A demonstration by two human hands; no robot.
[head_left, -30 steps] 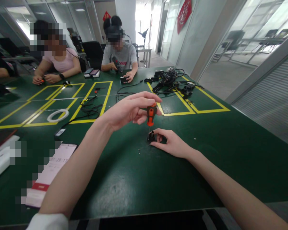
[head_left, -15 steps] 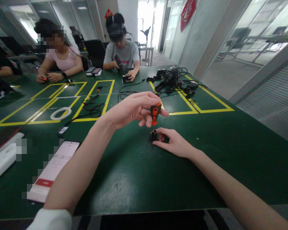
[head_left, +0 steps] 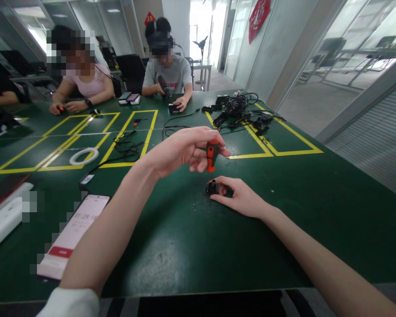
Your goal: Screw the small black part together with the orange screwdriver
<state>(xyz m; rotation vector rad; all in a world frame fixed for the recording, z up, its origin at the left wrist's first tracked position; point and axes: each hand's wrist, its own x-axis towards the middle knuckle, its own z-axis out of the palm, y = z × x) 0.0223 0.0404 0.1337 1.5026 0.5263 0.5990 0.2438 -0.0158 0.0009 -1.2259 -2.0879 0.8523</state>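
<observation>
An orange and dark grey screwdriver (head_left: 212,155) stands nearly upright, its handle gripped from above by the fingers of my left hand (head_left: 193,149). Its thin shaft points down to a small round black part (head_left: 211,188) on the green table (head_left: 171,264). The fingertips of my right hand (head_left: 239,196) pinch that part from the right side. Whether the screwdriver's tip sits in a screw is too small to tell. Tiny bits (head_left: 194,207) lie on the table just left of the black part.
A phone (head_left: 82,224) lies by my left forearm, beside a white power strip (head_left: 6,220). Farther off are a white ring (head_left: 83,156), black cables (head_left: 127,147) and a cable heap (head_left: 234,108). Across the table, a person (head_left: 166,72) works with a tool; another person (head_left: 87,83) sits left.
The screwdriver handle has turned a little and its lower end has shifted slightly left. My left fingers have changed their hold on it slightly. My right hand looks unmoved.
</observation>
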